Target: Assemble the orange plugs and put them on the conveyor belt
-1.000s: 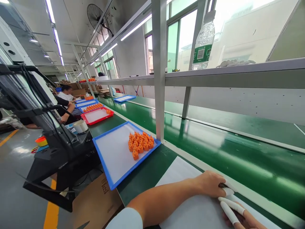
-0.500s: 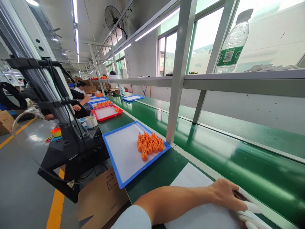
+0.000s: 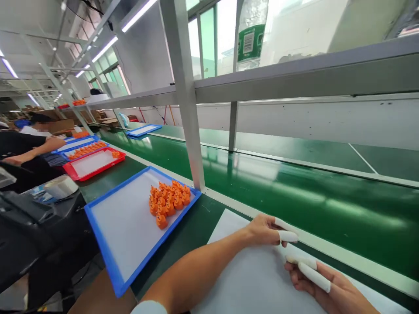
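Above the white sheet (image 3: 245,279), my left hand (image 3: 266,231) reaches in from the lower left. White finger cots cover its thumb and index finger, which stretch out with a gap between them; no object shows there. Close by on the right, my right hand (image 3: 322,281) also wears white cots. Its thumb and index finger press together, and whatever may be between them is too hidden to make out. The two hands are apart. To their left, a blue-rimmed tray (image 3: 98,235) bears several small orange parts (image 3: 168,198) clustered near its right side.
A green conveyor belt (image 3: 278,187) runs behind the bench. A metal post (image 3: 186,96) supports a shelf (image 3: 294,74) with a plastic bottle (image 3: 251,37). Farther left are a red tray (image 3: 94,163), a tape roll (image 3: 61,186) and a co-worker's arm (image 3: 36,150).
The view has swung right, so the tray, post and bottle sit farther left. My right hand now shows clearly, and a gap separates it from my left hand.
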The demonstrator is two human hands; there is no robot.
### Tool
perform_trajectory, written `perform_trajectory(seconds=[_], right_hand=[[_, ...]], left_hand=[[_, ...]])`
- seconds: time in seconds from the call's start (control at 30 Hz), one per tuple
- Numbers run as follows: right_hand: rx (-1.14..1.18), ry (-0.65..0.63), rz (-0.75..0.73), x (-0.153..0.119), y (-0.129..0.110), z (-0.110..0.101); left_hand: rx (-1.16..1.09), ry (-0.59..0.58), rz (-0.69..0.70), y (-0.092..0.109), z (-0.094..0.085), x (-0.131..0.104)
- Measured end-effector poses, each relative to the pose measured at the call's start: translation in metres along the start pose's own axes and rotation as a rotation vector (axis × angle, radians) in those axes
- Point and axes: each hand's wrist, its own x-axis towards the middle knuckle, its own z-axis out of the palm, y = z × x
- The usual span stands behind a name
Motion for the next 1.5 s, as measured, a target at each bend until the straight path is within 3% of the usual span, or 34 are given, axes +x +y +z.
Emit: perform_trajectory(seconds=[0.2, 0.4, 0.53, 0.77, 1.5], right_hand=[[0.199, -0.059, -0.038, -0.007, -0.018, 0.007], [0.343, -0.044, -0.095, -0.004, -0.015, 0.005], [0.417, -0.026, -0.130, -0.002, -0.015, 0.003], [0.412, -0.062, -0.191, -0.003, -0.021, 0.001], [0.435, -0.072, -0.238, 0.001, -0.016, -0.002]], left_hand=[[-0.054, -0.002, 0.035, 0.006, 0.001, 0.003], [0.031, -0.009, 0.025, 0.021, 0.002, -0.001], [0.119, -0.050, 0.074, 0.020, 0.003, 0.001], [0.235, -0.079, 0.092, 0.017, 0.005, 0.004], [0.289, -0.158, 0.153, 0.018, 0.007, 0.002]])
